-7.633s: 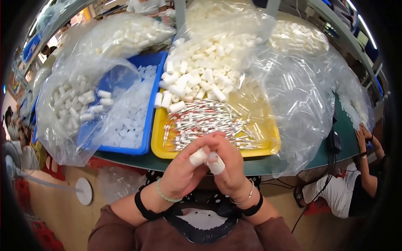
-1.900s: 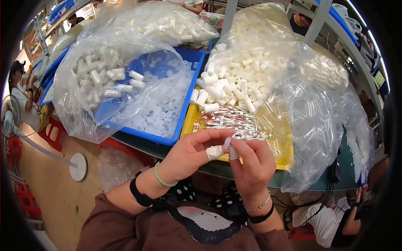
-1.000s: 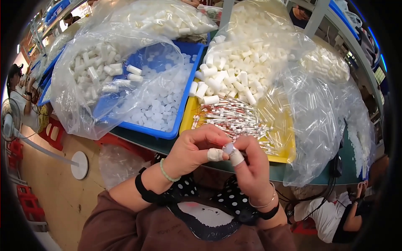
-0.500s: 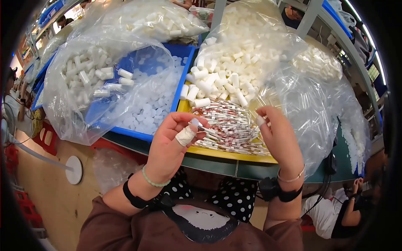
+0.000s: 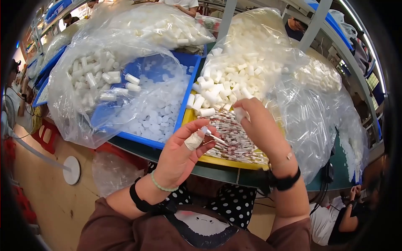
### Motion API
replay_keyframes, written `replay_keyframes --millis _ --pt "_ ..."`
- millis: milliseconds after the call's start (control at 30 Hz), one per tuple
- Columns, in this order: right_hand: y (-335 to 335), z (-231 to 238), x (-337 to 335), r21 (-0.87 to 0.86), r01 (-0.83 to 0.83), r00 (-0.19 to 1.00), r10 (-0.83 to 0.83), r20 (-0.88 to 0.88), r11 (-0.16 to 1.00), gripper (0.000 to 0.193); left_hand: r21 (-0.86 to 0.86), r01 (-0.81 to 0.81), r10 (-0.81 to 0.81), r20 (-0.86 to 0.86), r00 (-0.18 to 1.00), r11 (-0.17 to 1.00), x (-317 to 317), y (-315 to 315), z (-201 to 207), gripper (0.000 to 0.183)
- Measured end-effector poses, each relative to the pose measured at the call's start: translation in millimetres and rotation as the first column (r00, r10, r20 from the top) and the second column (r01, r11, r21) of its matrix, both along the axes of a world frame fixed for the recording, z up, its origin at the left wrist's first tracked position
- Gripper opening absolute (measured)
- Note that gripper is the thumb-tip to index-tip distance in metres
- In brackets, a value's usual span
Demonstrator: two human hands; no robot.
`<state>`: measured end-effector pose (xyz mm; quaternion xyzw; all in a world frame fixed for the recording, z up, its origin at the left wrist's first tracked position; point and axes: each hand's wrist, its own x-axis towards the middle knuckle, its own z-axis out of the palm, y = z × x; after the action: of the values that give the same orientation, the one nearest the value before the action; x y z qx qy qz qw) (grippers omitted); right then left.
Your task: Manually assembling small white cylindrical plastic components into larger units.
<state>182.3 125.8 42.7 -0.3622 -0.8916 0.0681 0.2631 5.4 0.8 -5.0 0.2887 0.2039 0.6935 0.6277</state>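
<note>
My left hand [image 5: 181, 151], its thumb wrapped in pale tape, is closed on a thin white stick [image 5: 216, 137] with a small translucent piece [image 5: 204, 130] at its near end. The stick points right, over a pile of thin white and reddish-brown sticks [image 5: 238, 140] in a yellow tray [image 5: 217, 161]. Curled above the far part of that pile is my right hand [image 5: 261, 125], thumb and forefinger drawn together beside thick white foam-like cylinders [image 5: 207, 112]. A whitish covering shows on its thumb; whether anything sits between those fingertips cannot be made out.
On the left, a blue tray [image 5: 154, 143] holds many translucent discs [image 5: 157, 113], partly under a clear bag of white cylinders [image 5: 94, 77]. Crumpled clear plastic [image 5: 301, 121] lies right of the yellow tray. A grey metal post [image 5: 226, 21] rises behind. Other people sit around.
My right hand has moved left and farther out, toward the cylinders, its fingers closer together. The left hand still grips the stick, now a little farther right in view. The view has shifted slightly.
</note>
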Motion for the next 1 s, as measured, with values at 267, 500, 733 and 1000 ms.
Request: replay_keyframes --millis 267,500,733,1000 --pt "-78 -21 1 -0.243 -0.127 0.866 -0.012 -0.499 0.962 0.032 0.037 0.04 -0.042 0.045 0.998 0.999 10 7 0 0.029" --pt "-46 -28 -1 -0.204 -0.009 0.901 -0.08 -0.426 0.979 0.026 0.071 -0.068 0.066 0.035 0.997 0.995 15 23 -5 0.027" --pt "-34 -26 -15 -0.212 -0.147 0.838 0.008 -0.545 0.966 0.028 0.13 -0.091 0.081 0.086 0.993 0.987 10 20 7 0.027" --pt "-61 -15 -2 -0.189 -0.187 0.845 0.06 -0.531 0.964 0.027 0.135 -0.126 0.12 0.053 0.991 0.983 2 9 7 0.028"
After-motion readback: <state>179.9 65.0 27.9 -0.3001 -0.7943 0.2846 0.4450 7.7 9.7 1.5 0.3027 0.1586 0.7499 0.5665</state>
